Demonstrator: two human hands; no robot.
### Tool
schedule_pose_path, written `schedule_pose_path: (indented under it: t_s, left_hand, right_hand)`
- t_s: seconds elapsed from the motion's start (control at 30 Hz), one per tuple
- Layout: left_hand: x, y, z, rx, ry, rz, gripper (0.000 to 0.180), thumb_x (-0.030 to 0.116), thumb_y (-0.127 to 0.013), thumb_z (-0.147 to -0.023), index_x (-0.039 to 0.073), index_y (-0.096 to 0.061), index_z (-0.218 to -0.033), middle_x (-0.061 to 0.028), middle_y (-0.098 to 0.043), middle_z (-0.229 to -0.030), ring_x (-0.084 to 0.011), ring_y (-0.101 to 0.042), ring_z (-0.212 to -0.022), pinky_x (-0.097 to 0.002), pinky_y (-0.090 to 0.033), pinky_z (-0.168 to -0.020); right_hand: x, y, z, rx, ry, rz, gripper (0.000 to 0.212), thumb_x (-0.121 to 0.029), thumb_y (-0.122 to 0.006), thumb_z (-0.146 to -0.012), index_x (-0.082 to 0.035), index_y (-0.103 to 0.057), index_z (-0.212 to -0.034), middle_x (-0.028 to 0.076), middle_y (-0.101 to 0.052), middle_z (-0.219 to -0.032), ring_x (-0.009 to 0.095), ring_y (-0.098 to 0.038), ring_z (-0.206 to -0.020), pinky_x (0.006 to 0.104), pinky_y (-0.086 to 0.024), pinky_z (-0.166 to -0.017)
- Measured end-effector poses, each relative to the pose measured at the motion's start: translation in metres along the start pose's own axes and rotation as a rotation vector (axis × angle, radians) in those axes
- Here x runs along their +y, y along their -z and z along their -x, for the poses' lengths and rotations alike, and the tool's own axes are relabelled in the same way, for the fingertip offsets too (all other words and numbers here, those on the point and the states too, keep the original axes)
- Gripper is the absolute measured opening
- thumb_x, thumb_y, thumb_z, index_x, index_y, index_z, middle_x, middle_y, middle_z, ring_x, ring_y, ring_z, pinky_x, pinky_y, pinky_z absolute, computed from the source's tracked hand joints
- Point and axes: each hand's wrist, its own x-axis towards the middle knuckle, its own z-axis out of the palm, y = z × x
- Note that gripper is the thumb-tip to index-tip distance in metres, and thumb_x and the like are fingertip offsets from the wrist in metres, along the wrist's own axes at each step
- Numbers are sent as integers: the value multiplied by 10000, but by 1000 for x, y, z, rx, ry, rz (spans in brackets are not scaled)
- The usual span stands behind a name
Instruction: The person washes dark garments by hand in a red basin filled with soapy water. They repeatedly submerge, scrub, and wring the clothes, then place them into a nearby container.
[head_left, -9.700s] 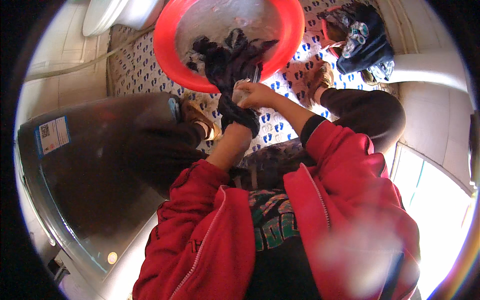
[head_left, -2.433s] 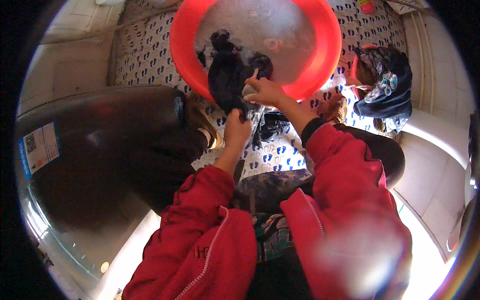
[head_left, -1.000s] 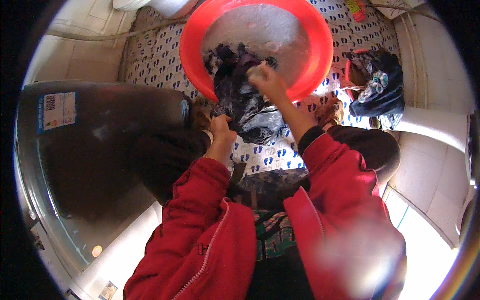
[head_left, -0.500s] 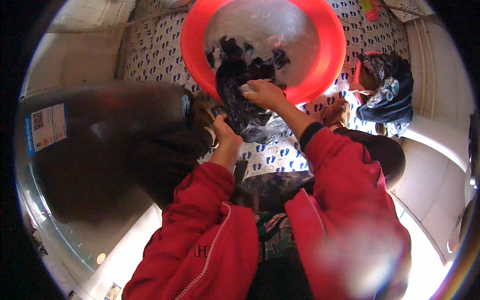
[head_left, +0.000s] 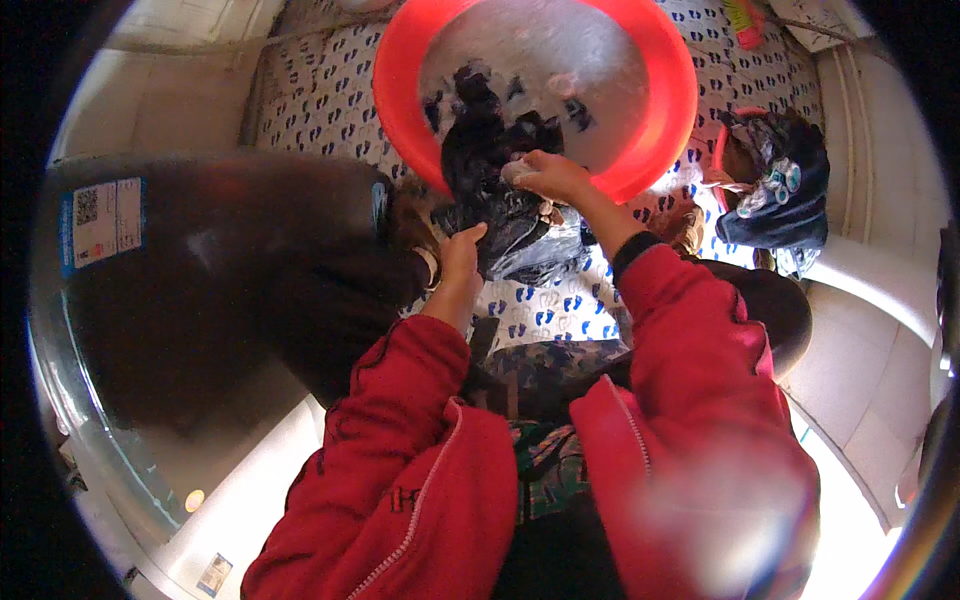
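Your right hand [head_left: 545, 175] is closed in a grip on the upper part of a wet dark cloth [head_left: 500, 210], holding it at the near rim of the red basin [head_left: 660, 120]. Your left hand [head_left: 460, 250] sits lower, its fingers curled onto the bottom edge of the same cloth, so both hands hold it between them. The cloth hangs half out of the basin, its top still inside and its lower folds draped over the rim above the patterned mat [head_left: 320, 90] on the floor. Soapy, cloudy water [head_left: 560, 70] fills the basin, with a few dark bits of fabric showing through it. To your right, a bundle of dark clothes [head_left: 775, 185] lies on the mat, just beside the basin. To your left stands a large dark container [head_left: 200, 290] with a label on its side. Both your sleeves [head_left: 690, 330] are red.
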Motion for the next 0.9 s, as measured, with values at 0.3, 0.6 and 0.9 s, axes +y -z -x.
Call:
schedule_pose_path:
  t_s: [0.3, 0.6, 0.9]
  left_hand:
    - [-21, 12, 3, -72, -186, -359, 491, 71, -715, -826, -29, -568, -1283, -126, -610, -1274, -223, -547, -1178, -414, -403, -1007]
    - [14, -26, 36, 265, -299, -406, 768, 47, -776, -690, -23, -436, -1375, -217, -509, -1368, -343, -496, -1246, -439, -393, -1044]
    - [20, -11, -41, 280, -901, -991, 556, 293, -648, -920, 3, -494, -1369, -242, -508, -1339, -395, -469, -1266, -470, -377, -1072]
  right_hand:
    - [-97, -40, 16, 201, 185, 217, 609, -485, -720, -820, -286, -587, -1380, 173, -683, -1214, 368, -652, -1138, 480, -524, -939]
    - [-22, 20, -12, -283, -110, -63, 656, -462, -713, -814, -176, -575, -1387, 161, -706, -1184, 311, -688, -1085, 431, -533, -938]
    - [-91, -20, 47, 35, 47, 264, 680, -365, -759, -739, -203, -560, -1369, 169, -649, -1217, 354, -617, -1153, 485, -495, -931]
